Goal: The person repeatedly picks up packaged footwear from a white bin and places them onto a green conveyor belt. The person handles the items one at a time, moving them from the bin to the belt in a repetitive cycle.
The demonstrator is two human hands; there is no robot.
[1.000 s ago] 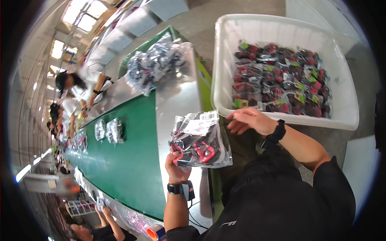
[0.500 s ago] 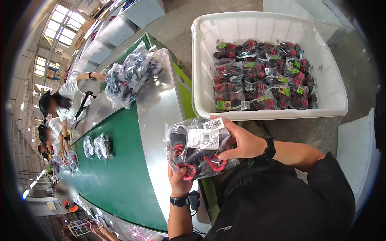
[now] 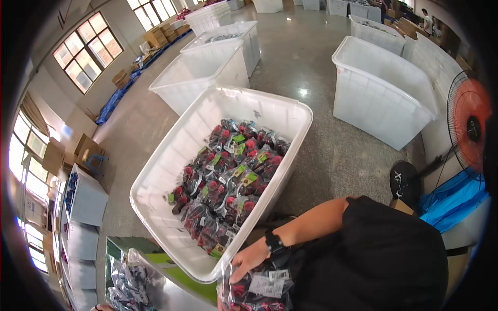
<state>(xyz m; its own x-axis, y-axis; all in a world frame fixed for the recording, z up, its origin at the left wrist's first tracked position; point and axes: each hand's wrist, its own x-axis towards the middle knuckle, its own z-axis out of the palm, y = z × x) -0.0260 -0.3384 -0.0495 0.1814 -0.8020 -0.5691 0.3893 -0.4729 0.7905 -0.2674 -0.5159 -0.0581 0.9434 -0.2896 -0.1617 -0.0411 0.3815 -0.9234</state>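
Note:
A clear plastic bag of black-and-red shoes [image 3: 259, 287], with white barcode labels on it, is at the lower edge in front of my body. My right hand [image 3: 251, 260] grips the bag's upper left part, thumb over the plastic. Of my left hand [image 3: 222, 305] only a sliver shows at the bag's lower left side, cut off by the picture's edge; it appears to hold the bag there. Just beyond my right hand stands a large white bin [image 3: 155, 207], its near corner close to the bag. Rows of similar bagged black-and-red shoes [image 3: 215, 192] lie inside it.
At the lower left, clear bags [image 3: 127, 280] lie on a metal table [image 3: 179, 295], a co-worker's hand [image 3: 104, 307] beside them. More white bins [image 3: 381, 114] stand beyond and to the right. A floor fan [image 3: 472, 127] stands far right near blue plastic sheeting [image 3: 456, 205].
My view has swung right and up, away from the green belt, toward the bins and floor. The bag and my hands now sit lower in the picture, and my left hand is mostly out of it.

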